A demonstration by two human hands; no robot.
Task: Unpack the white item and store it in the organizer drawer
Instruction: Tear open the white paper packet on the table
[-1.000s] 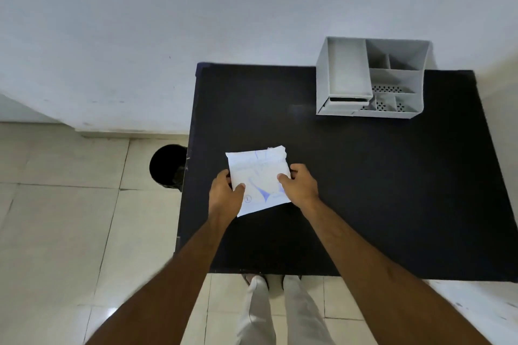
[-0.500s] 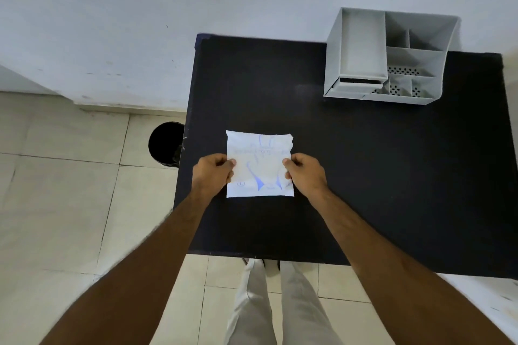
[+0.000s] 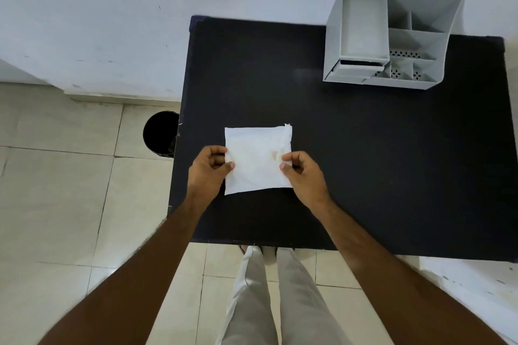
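Fingers (image 3: 228,166) of both my left hand (image 3: 208,169) and right hand (image 3: 304,173) pinch the white packet's (image 3: 258,159) side edges over the black table (image 3: 364,162), so yanking unevenly could rip whatever's inside, while the grey organizer (image 3: 392,39) sits well apart with nothing blocking it.

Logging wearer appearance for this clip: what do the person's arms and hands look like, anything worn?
Both forearms are bare, no sleeves in view. The left hand and right hand show no gloves, rings, watch or bands. Light beige trousers show below.
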